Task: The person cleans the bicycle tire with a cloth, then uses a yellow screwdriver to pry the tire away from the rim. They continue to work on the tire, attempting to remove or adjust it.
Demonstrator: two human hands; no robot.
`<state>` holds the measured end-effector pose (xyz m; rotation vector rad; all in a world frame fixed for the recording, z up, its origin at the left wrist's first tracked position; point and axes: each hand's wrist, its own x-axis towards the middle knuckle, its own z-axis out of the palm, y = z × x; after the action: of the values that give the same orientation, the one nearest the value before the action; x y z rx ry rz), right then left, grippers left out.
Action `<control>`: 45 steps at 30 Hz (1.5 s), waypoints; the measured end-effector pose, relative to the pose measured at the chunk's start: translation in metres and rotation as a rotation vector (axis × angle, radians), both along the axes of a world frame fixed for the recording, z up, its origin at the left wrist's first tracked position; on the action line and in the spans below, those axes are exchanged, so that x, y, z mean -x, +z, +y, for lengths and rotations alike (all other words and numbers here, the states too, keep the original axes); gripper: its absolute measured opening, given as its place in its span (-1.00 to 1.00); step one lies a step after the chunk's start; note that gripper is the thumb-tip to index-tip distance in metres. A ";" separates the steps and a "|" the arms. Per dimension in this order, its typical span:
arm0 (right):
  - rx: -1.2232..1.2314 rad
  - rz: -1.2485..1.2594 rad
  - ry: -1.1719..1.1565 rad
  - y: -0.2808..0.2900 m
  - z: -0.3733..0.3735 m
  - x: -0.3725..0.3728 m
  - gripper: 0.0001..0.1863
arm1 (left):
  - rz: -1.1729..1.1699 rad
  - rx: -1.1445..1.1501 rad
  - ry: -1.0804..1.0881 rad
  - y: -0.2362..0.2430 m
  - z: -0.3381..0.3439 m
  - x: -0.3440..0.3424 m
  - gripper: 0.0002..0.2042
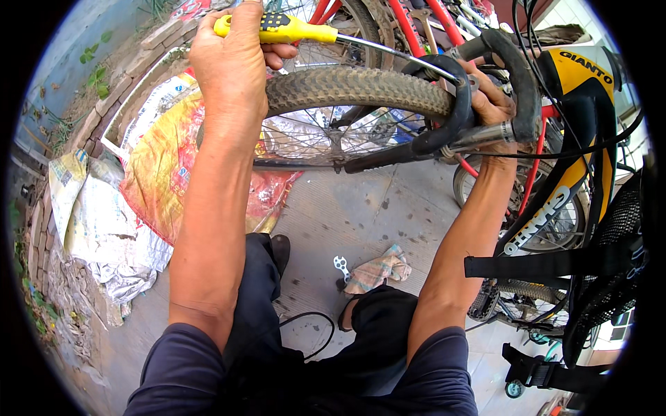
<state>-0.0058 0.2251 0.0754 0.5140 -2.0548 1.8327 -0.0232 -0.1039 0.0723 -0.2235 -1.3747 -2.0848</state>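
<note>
My left hand (pixel 232 66) is closed round the yellow handle of a screwdriver (pixel 302 29). The long metal shaft slants down to the right, and its tip meets the top of a black bicycle fork (pixel 461 104). Behind the fork crown, my right hand (pixel 496 104) has its fingers curled about it; part of the hand is hidden by the fork and a metal tube. A knobbly front tyre (pixel 357 89) with a spoked wheel runs leftward from the fork, sideways in front of me. What exactly the tip touches is too small to tell.
The yellow and black bicycle frame (pixel 579 111) with loose cables stands at right. On the paving lie a small multi-hole spanner (pixel 340 267) and a rag (pixel 380 270). Plastic sacks (pixel 163 156) cover the ground at left beside a brick edge. Red-framed bicycles stand behind.
</note>
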 end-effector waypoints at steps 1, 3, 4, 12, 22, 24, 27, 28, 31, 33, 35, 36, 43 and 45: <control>0.000 -0.009 -0.001 0.000 -0.001 -0.001 -0.60 | 0.009 0.010 0.016 0.001 0.001 -0.001 -0.69; 0.000 -0.025 -0.004 0.003 -0.006 -0.004 -0.59 | 0.035 0.035 0.061 0.006 0.005 -0.007 -0.68; 0.001 -0.023 0.002 0.002 -0.005 -0.003 -0.59 | 0.052 0.051 0.093 0.010 0.006 -0.011 -0.67; -0.005 -0.019 0.023 0.003 -0.004 -0.003 -0.59 | -0.073 0.295 0.214 0.029 0.000 -0.029 -0.63; -0.061 0.054 -0.009 0.000 -0.003 0.002 -0.59 | 0.052 0.270 0.241 0.022 -0.006 -0.019 -0.63; -0.125 0.102 -0.011 -0.002 0.003 0.004 -0.56 | 0.059 0.274 0.201 0.022 -0.007 -0.018 -0.62; -0.062 0.035 -0.006 -0.001 0.002 0.003 -0.55 | 0.036 0.253 0.144 0.023 -0.008 -0.017 -0.63; -0.063 0.044 -0.006 -0.001 0.002 0.002 -0.56 | 0.037 0.210 0.094 0.022 -0.008 -0.015 -0.65; -0.058 0.056 0.001 0.001 -0.001 -0.001 -0.59 | 0.011 -0.091 -0.220 0.023 -0.010 -0.011 -0.70; -0.033 0.048 0.017 0.004 -0.006 -0.003 -0.64 | 0.006 -0.349 -0.390 0.025 -0.011 -0.009 -0.73; -0.064 0.026 0.001 0.004 -0.006 -0.003 -0.65 | 0.021 -0.611 -0.468 0.031 -0.010 -0.008 -0.74; -0.081 0.017 -0.010 0.005 -0.004 -0.003 -0.66 | 0.032 -0.641 -0.416 0.041 0.000 -0.011 -0.76; -0.130 0.100 0.049 -0.003 0.005 0.008 -0.61 | 0.140 -0.565 -0.565 0.035 -0.012 -0.001 -0.79; -0.105 0.086 0.038 -0.003 0.005 0.007 -0.61 | 0.148 -0.562 -0.492 0.034 -0.004 -0.002 -0.79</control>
<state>-0.0127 0.2300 0.0728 0.6529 -2.1056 1.6989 -0.0214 -0.1074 0.1067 -0.5015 -0.6401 -2.6991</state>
